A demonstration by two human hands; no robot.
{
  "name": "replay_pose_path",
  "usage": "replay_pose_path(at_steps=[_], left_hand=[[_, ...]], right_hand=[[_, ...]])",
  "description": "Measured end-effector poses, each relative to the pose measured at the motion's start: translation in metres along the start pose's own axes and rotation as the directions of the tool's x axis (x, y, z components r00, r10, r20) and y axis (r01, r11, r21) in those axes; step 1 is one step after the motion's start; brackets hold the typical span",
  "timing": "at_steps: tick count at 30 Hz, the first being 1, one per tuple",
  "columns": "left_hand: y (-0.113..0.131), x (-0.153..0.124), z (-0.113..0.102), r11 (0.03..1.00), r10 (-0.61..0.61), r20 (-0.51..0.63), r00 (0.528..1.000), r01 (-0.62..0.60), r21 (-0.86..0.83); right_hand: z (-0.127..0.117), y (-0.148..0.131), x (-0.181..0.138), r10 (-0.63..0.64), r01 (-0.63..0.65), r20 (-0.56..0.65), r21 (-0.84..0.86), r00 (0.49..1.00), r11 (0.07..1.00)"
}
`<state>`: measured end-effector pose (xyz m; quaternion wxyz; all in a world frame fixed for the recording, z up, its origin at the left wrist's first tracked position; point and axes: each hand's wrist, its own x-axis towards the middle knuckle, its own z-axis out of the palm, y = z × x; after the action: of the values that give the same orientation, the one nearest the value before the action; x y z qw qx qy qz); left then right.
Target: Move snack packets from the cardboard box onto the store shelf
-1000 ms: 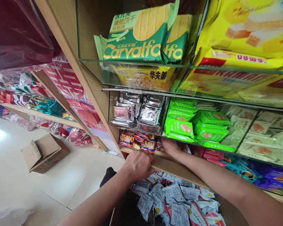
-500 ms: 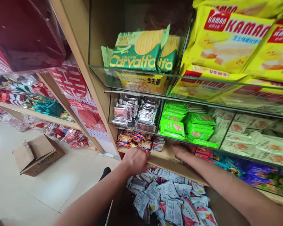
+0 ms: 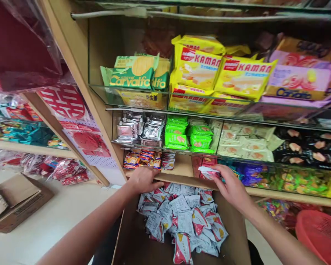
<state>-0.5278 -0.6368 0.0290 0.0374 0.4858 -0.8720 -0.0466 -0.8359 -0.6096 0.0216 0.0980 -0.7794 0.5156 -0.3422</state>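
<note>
My left hand grips the far rim of a cardboard box, fingers curled over the edge beside the shelf front. Inside the box lie several small red and white snack packets. My right hand is closed on a few red and white packets at the low shelf's front, just above the box. On that shelf sit orange packets to the left, with a bare wooden stretch between them and my right hand.
Glass shelves above hold silver packs, green packs, Carvalfo and yellow Kaman bags. An open carton lies on the floor at left. A red basket sits low right. A neighbouring rack stands left.
The view has pulled back and shifted right. My right hand came out from deep in the low shelf to its front edge and now holds packets. My left hand stays on the box rim.
</note>
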Motion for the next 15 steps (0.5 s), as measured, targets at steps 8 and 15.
replay_pose_path(at_steps=[8,15], left_hand=[[0.11,-0.015,-0.016,0.568,0.16,-0.195,0.968,-0.252,-0.783],[0.146,-0.014,0.016,0.027,-0.409,-0.106,0.906,-0.104,-0.994]], right_hand=[[-0.011,-0.08,-0.059,0.237,-0.364,0.287,0.571,0.928,0.736],[0.037,-0.096,-0.061,0.656,-0.468,0.039,0.733,0.754,0.493]])
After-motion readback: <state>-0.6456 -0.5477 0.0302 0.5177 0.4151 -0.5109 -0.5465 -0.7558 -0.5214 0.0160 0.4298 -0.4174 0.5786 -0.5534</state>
